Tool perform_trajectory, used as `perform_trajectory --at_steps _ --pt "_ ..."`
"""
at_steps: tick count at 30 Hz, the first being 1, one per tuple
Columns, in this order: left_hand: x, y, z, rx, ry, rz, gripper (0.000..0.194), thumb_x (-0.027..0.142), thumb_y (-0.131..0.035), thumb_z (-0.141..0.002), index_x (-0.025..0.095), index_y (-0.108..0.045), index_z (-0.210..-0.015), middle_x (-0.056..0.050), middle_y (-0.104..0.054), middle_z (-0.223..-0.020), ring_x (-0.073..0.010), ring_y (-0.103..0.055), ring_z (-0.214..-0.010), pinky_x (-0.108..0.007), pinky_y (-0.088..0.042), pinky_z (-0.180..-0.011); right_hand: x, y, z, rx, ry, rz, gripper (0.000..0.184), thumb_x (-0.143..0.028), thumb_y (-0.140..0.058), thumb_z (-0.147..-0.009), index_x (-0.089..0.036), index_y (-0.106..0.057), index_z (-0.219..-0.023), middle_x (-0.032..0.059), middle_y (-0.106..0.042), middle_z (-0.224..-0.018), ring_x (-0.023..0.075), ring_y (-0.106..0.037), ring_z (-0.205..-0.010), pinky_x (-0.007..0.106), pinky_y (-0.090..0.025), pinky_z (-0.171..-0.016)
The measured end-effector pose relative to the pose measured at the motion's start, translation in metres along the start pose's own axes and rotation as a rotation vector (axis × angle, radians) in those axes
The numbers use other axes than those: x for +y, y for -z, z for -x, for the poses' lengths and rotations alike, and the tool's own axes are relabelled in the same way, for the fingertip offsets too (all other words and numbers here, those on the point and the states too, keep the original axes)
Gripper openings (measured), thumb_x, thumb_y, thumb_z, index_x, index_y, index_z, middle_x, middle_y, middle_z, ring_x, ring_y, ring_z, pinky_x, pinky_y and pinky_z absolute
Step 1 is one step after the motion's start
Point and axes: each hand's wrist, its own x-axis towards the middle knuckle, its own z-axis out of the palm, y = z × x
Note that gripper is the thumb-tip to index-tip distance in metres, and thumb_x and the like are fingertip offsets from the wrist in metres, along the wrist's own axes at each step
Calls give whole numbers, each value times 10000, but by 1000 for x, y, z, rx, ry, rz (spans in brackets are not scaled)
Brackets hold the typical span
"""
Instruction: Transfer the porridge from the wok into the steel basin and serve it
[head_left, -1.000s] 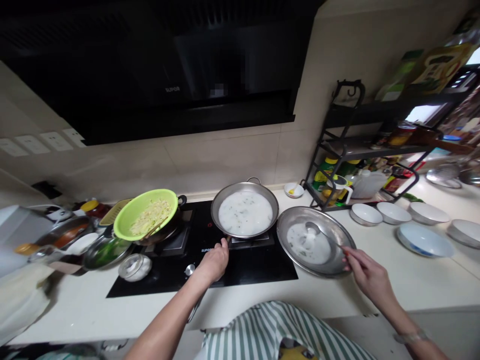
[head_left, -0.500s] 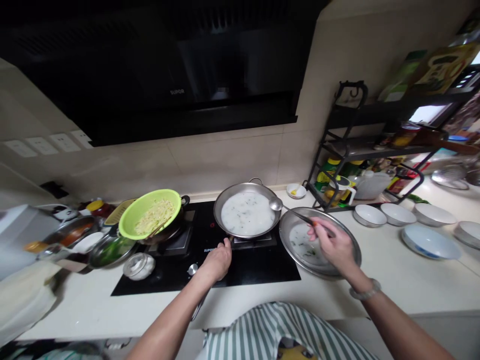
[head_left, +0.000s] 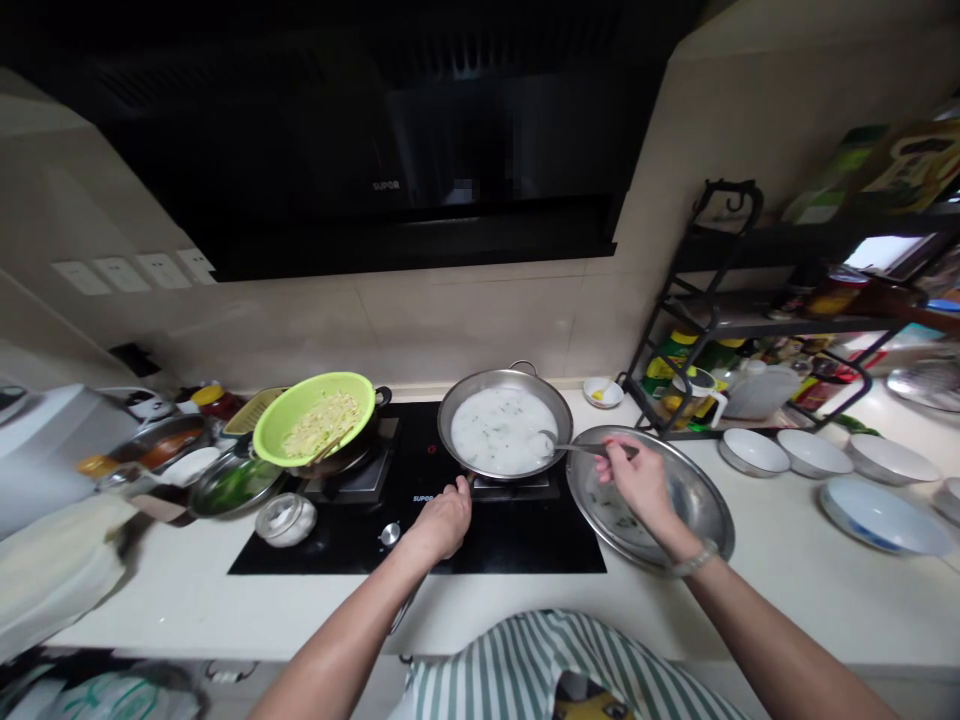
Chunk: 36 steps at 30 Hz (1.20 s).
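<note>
A steel wok (head_left: 501, 412) of white soup with green flecks sits on the right burner. My left hand (head_left: 444, 518) is closed around the wok's handle, which my fingers mostly hide. My right hand (head_left: 636, 478) grips a ladle (head_left: 581, 448) by its dark handle. The ladle's bowl is dipped in the soup at the wok's right side. Below my right hand stands a wide steel basin (head_left: 694, 490), with a little whitish liquid and green bits at its bottom.
A green basin (head_left: 274, 440) of pale shreds rests over a pot on the left burner. A glass jar (head_left: 286, 520) stands at the cooktop's left edge. White bowls (head_left: 814, 455) line the right counter beside a black rack (head_left: 720, 325). A small dish (head_left: 604, 393) lies behind the steel basin.
My right hand has moved left, bringing the ladle from above the wok's right rim down into the soup. My left hand stays on the handle. The view has shifted slightly.
</note>
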Motion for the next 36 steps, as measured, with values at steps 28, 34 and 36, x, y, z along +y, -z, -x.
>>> perform_trajectory --at_steps 28,34,36 --pt "-2 -4 -2 15 9 -12 752 -49 -465 -741 -63 -236 -1457 -329 -571 -1177 -317 -663 -1025 -370 -522 -843 -4 45 11 166 -188 -514 124 -245 -699 -598 -178 -666 -698 62 -659 -536 205 -633 -506 262 -467 -373" --pt "-4 -7 -3 21 6 -11 750 -55 -467 -743 -49 -244 -1459 -318 -581 -1158 -313 -672 -1005 -363 -517 -844 13 93 14 343 -215 -549 174 -211 -721 -576 -158 -674 -736 55 -666 -557 159 -617 -499 205 -464 -370" --pt "-4 -9 -4 24 6 -20 757 -52 -473 -739 -46 -242 -1460 -311 -585 -1151 -312 -671 -1003 -361 -514 -846 26 104 16 398 -212 -508 192 -219 -723 -576 -157 -669 -750 48 -666 -548 142 -596 -469 202 -470 -382"
